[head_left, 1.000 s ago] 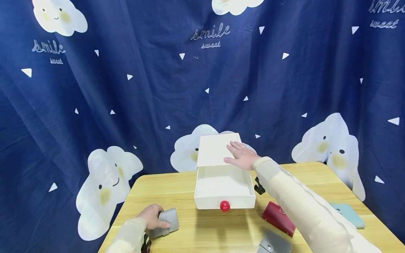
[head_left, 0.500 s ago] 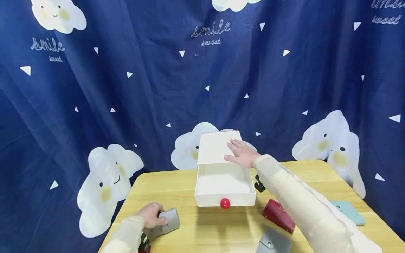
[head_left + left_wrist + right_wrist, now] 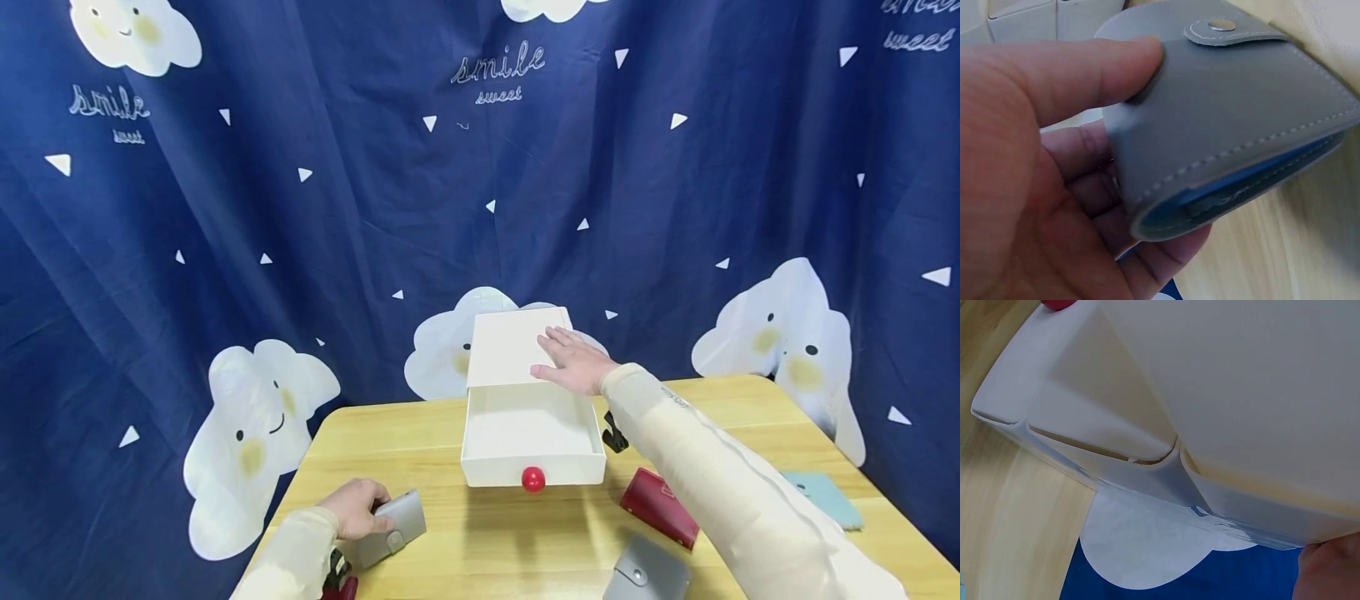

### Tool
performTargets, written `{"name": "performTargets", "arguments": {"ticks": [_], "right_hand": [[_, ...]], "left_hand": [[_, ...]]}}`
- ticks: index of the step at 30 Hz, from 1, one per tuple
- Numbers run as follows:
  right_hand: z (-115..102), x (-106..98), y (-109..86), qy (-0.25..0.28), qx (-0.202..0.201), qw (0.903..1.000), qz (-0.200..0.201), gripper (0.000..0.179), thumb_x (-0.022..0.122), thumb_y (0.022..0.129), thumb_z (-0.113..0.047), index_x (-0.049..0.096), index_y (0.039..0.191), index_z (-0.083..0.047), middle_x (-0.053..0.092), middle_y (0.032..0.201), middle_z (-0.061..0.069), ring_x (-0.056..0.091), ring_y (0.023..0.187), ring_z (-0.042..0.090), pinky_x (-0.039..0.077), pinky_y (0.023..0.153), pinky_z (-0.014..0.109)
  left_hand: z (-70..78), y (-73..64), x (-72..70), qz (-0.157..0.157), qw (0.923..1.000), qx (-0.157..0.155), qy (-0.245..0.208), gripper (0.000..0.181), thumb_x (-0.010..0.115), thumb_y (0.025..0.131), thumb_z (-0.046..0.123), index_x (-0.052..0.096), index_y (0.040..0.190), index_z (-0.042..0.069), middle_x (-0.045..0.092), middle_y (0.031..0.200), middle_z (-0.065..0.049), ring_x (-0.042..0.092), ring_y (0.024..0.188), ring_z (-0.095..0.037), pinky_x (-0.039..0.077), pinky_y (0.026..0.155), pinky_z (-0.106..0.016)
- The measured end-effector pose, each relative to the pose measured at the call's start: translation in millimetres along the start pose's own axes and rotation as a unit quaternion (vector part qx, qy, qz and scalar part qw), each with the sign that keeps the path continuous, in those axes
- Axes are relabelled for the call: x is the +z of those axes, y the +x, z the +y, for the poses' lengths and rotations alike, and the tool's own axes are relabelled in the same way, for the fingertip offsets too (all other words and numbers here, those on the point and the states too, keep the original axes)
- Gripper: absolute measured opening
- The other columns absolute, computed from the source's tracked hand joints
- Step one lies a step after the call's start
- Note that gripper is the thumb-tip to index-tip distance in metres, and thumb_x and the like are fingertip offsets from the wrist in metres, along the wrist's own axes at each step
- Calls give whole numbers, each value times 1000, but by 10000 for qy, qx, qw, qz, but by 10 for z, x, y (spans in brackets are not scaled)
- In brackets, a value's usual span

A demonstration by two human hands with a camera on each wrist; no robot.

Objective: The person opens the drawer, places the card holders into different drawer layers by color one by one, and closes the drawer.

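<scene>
My left hand (image 3: 358, 508) holds a grey wallet (image 3: 1229, 106) at the table's left, thumb on top and fingers curled underneath. The wallet has a snap strap and stitched edges, and its open side shows in the left wrist view. My right hand (image 3: 576, 364) lies flat with fingers spread on the top of a white box (image 3: 506, 342). The box's drawer (image 3: 532, 425) is pulled out toward me, bare inside, with a round red knob (image 3: 533, 479) on its front. In the right wrist view only a bit of the right hand shows, at the lower right corner.
Right of the box lie a dark red wallet (image 3: 660, 508), a second grey wallet (image 3: 647, 571) near the front edge and a light blue wallet (image 3: 823, 498) by the right edge. My right forearm crosses above that side. A dark blue cloud-print curtain (image 3: 360, 208) hangs behind the table.
The grey wallet in my left hand has tilted slightly, its right end rising. My right hand stays on the box top. The whole view has shifted slightly.
</scene>
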State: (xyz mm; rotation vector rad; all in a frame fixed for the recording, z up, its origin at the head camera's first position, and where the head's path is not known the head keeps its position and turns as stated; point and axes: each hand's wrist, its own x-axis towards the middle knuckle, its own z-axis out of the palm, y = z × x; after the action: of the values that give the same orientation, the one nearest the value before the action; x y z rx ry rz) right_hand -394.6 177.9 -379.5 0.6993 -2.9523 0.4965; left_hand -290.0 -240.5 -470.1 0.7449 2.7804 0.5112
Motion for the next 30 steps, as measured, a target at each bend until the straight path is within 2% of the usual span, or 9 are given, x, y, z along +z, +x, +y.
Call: {"name": "performTargets", "arguments": {"ticks": [6, 12, 18, 24, 30], "right_hand": [[-5, -7, -3, -28, 14, 10000, -14, 78, 32, 89, -63, 23, 146, -10, 14, 151, 9, 6, 138, 23, 6, 110, 40], [-14, -28, -17, -35, -45, 10000, -12, 79, 31, 89, -63, 23, 145, -8, 14, 151, 10, 6, 138, 24, 6, 110, 40], [-29, -41, -26, 48, -40, 10000, 3, 75, 35, 91, -58, 23, 145, -8, 14, 151, 10, 7, 138, 25, 6, 110, 41], [-24, -20, -22, 10, -3, 10000, 2, 76, 33, 90, -60, 22, 146, -9, 13, 151, 9, 5, 138, 23, 6, 110, 40], [-21, -10, -21, -3, 3, 10000, 7, 78, 32, 89, -63, 23, 146, -10, 13, 151, 8, 5, 138, 22, 5, 110, 39]], "left_hand": [[-29, -2, 1, 235, 9996, -95, -90, 17, 73, 76, 26, 64, 81, 13, 58, 71, 10, 50, 63, -4, 43, 57, -26], [-11, 0, -18, 436, 9970, -273, -580, 21, 70, 80, 30, 64, 86, 10, 59, 74, 6, 52, 64, -7, 45, 55, -25], [-26, 23, -10, 1009, 9899, -334, -932, 28, 67, 82, 34, 64, 92, 8, 60, 77, 5, 54, 64, -7, 47, 56, -23], [-25, 54, -21, 1598, 9744, -528, -1489, 31, 66, 83, 37, 64, 91, 7, 60, 74, 4, 56, 64, -9, 48, 56, -24], [71, 70, -109, 2079, 9461, -882, -2321, 31, 68, 82, 33, 65, 94, 5, 61, 77, -1, 56, 69, -14, 49, 58, -28]]}}
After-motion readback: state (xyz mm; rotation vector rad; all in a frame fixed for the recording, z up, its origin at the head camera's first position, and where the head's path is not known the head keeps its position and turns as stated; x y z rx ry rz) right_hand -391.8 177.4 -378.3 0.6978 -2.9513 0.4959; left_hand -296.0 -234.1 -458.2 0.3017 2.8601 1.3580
